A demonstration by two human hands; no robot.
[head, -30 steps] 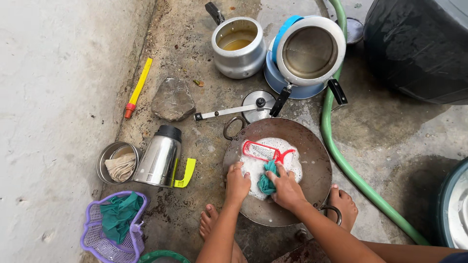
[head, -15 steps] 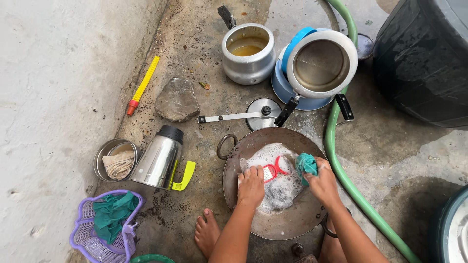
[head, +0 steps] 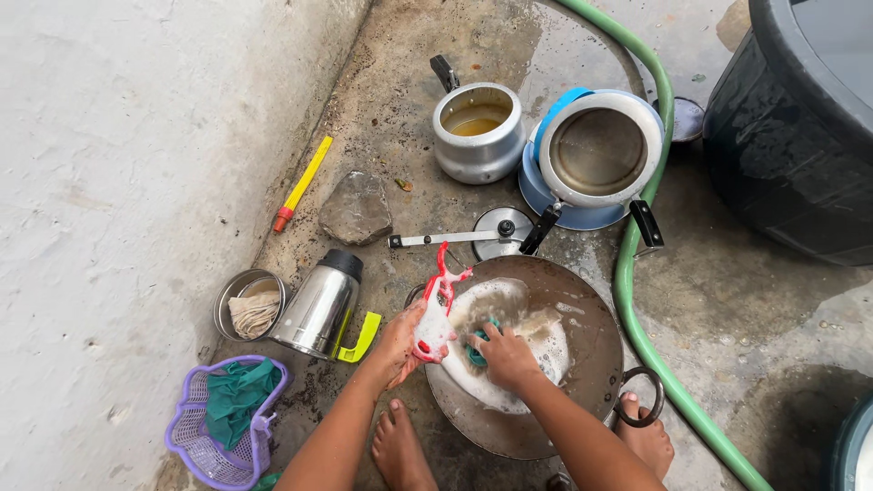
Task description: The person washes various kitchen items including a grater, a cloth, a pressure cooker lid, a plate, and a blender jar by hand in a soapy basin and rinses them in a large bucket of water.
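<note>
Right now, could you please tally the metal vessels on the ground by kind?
Pressure cooker pots: 2 (one with brown liquid, one on a blue plate)
Wok: 1
Steel flask: 1
Small steel bowl: 1
Total: 5

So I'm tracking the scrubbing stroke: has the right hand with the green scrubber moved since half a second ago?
Yes. The right hand with the green scrubber went from the wok's far right rim back toward the middle.
</note>
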